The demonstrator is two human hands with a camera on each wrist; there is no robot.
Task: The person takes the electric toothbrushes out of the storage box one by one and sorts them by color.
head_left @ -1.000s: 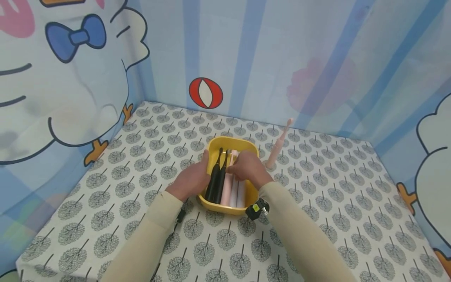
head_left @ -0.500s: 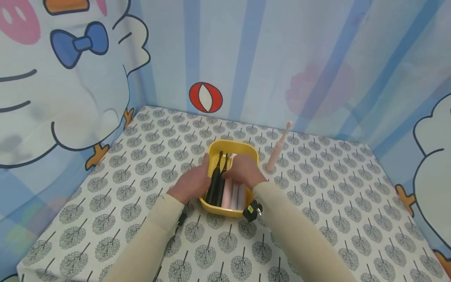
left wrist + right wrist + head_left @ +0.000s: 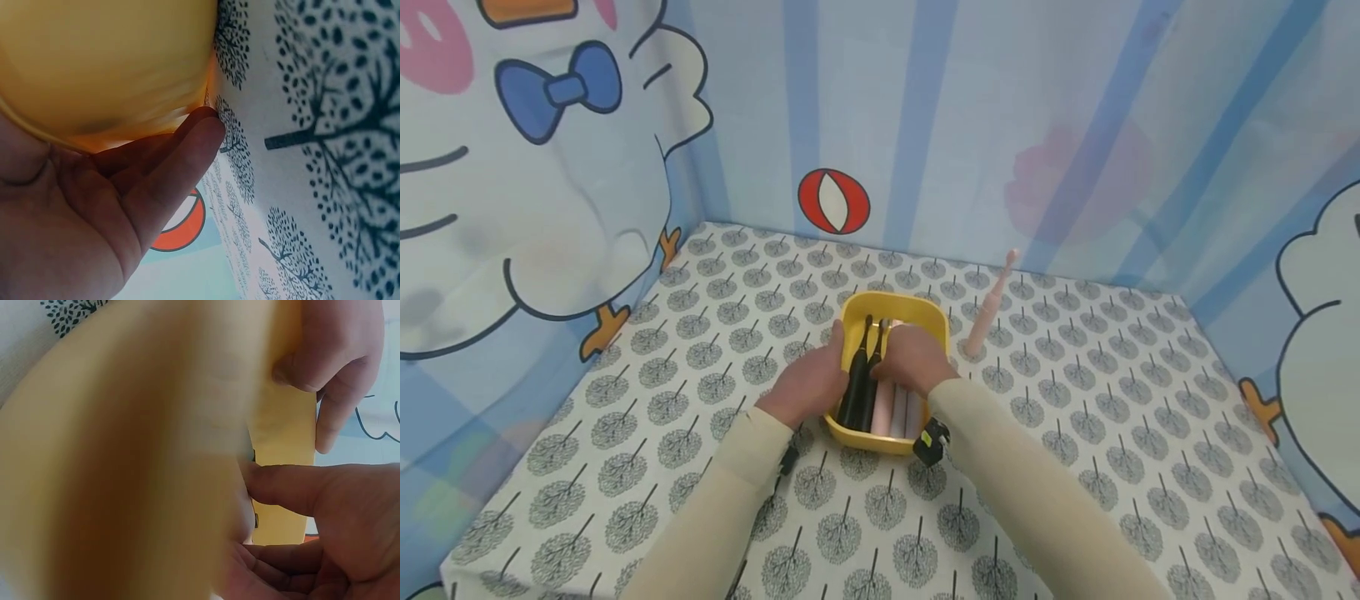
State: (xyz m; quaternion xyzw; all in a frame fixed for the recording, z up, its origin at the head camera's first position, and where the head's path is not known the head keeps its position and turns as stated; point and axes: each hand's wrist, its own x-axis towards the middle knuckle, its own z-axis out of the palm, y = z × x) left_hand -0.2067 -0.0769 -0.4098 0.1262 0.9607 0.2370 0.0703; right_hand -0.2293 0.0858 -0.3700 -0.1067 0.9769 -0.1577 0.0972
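My left hand [image 3: 805, 387] holds the left wall of a yellow plastic basket [image 3: 880, 444], thumb at the rim, other fingers outside beneath it. Inside lie side by side two black electric toothbrushes [image 3: 854, 396], a pink electric toothbrush [image 3: 883, 408] and two whitish handles [image 3: 900, 417]. My right hand [image 3: 916, 358] reaches in over the pink and whitish ones, covering their upper parts. Its thumb [image 3: 281, 486] lies by the second black toothbrush; whether it pinches one is hidden behind the blurred basket wall in the right wrist view.
Another pink electric toothbrush [image 3: 987, 317] lies on the tree-patterned cloth [image 3: 1075, 367], right of the basket. Behind rises a cartoon-printed backdrop [image 3: 865, 100], with side panels left and right. Dark wrist-camera mounts [image 3: 932, 442] sit at the cuffs.
My right hand has shifted slightly left inside the basket, towards the black toothbrushes. My left hand keeps its hold on the basket wall. The head view has tilted a little.
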